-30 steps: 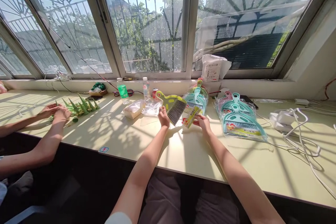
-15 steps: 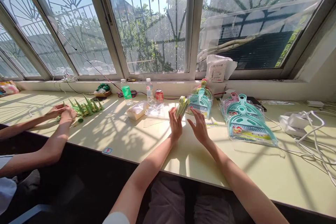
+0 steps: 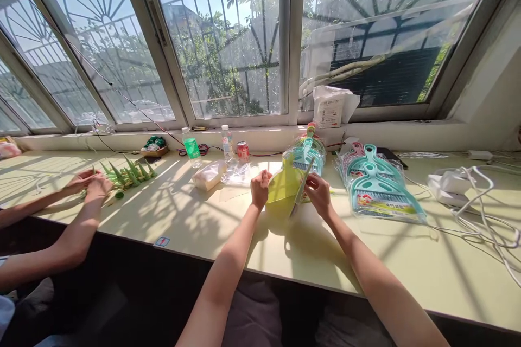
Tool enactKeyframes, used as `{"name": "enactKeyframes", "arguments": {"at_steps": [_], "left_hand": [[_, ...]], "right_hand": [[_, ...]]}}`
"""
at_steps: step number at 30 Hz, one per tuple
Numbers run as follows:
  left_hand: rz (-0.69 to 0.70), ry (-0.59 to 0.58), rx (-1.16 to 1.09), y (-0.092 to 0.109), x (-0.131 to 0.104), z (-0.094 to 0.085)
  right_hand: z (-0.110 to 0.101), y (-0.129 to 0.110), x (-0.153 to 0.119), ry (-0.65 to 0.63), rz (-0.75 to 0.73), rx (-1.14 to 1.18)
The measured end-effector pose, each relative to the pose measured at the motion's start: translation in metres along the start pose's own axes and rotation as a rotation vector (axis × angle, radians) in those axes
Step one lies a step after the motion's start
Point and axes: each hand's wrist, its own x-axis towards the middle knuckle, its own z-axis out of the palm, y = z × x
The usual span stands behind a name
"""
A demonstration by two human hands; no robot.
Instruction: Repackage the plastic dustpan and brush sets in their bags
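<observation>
My left hand [image 3: 260,190] is closed on the left edge of a yellow-green dustpan [image 3: 284,181], which stands upright above the table. A hand brush [image 3: 300,195], seen almost edge-on and tilted, is in my closed right hand [image 3: 319,194], just to the right of the dustpan. The two pieces are apart at the top; whether they touch lower down I cannot tell. Right behind them lies a wrapped teal dustpan-and-brush set [image 3: 309,153]. More wrapped sets [image 3: 380,195] lie right of my right hand.
A tissue pack [image 3: 209,175], clear plastic wrap [image 3: 237,173], a red can [image 3: 243,150] and two bottles [image 3: 192,147] stand to the left. White cables [image 3: 480,200] lie at the right. Another person's hands [image 3: 95,183] handle green pointed pieces [image 3: 129,172] at the far left.
The yellow-green set, held together in my left hand before, is now split: the dustpan faces me in my left hand, and my right hand has taken the brush.
</observation>
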Motion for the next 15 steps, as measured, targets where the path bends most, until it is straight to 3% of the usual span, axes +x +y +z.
{"name": "enactKeyframes", "arguments": {"at_steps": [3, 6, 11, 15], "left_hand": [[-0.161, 0.075, 0.114, 0.001, 0.008, -0.014], [-0.239, 0.003, 0.169, 0.003, 0.009, -0.017], [-0.374, -0.162, 0.253, -0.002, 0.012, -0.012], [-0.409, -0.121, 0.289, -0.003, 0.006, -0.013]], "right_hand": [[-0.001, -0.012, 0.0, 0.007, 0.104, 0.075], [-0.007, -0.025, 0.001, 0.025, 0.199, -0.013], [-0.018, -0.042, 0.004, 0.153, 0.294, -0.584], [-0.018, -0.052, 0.0, 0.003, 0.253, -0.941]]}}
